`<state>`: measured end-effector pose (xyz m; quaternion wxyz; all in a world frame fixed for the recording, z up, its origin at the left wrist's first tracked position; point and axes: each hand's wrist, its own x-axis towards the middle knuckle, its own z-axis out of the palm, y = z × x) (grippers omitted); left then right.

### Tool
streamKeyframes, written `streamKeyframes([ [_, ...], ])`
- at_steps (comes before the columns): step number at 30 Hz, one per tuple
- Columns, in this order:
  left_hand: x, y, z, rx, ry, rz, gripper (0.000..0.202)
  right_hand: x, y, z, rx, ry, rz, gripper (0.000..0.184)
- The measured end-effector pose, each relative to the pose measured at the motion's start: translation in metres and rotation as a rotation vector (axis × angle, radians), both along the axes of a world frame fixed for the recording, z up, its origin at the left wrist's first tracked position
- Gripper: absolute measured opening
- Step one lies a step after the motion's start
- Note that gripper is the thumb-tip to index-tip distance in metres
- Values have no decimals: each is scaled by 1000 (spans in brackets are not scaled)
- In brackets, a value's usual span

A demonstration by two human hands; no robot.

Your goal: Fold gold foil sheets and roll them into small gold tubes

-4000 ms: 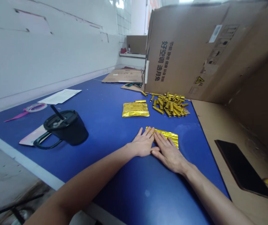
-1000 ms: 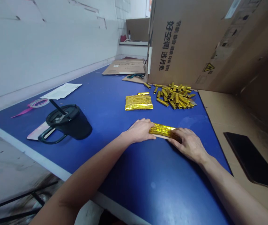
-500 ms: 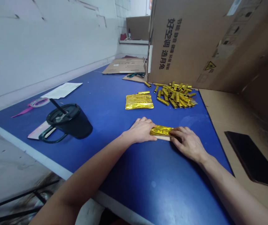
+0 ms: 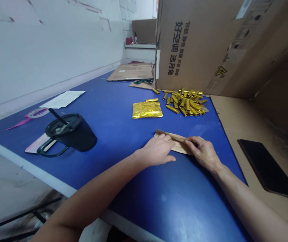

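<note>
A sheet of gold foil paper (image 4: 180,147), its plain tan side up, lies on the blue table with its far edge folded up. My left hand (image 4: 159,150) is over the left part of the paper, fingers curled onto the fold and thumb sticking out toward me. At the right end, my right hand (image 4: 202,150) pinches the paper's edge between thumb and fingers. Beyond my hands is a flat stack of gold foil paper (image 4: 147,110), with one small folded gold foil piece (image 4: 151,100) behind it. Several more folded foil pieces form a pile (image 4: 186,102).
A dark lidded mug (image 4: 80,134) with a straw stands at the left, near a tape roll (image 4: 37,113) and a white paper sheet (image 4: 63,99). A large cardboard box (image 4: 199,43) rises at the back right. A black phone-like slab (image 4: 270,168) lies on cardboard at the right.
The paper has gone from showing its gold side to its tan side, with the fold opened up. My left hand has shifted right and nearer, onto the paper.
</note>
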<state>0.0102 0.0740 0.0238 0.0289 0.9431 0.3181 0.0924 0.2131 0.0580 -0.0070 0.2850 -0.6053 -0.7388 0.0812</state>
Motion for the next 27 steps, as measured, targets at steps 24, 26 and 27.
streamKeyframes([
  [24,-3,13,-17,-14,-32,89,27,-2,-8,21,-106,-363,234,39],
  [26,-3,14,-18,-10,-50,96,28,-2,-9,22,-85,-456,249,37],
  [27,-3,15,-19,-14,-59,98,30,-2,-9,22,-73,-480,255,33],
])
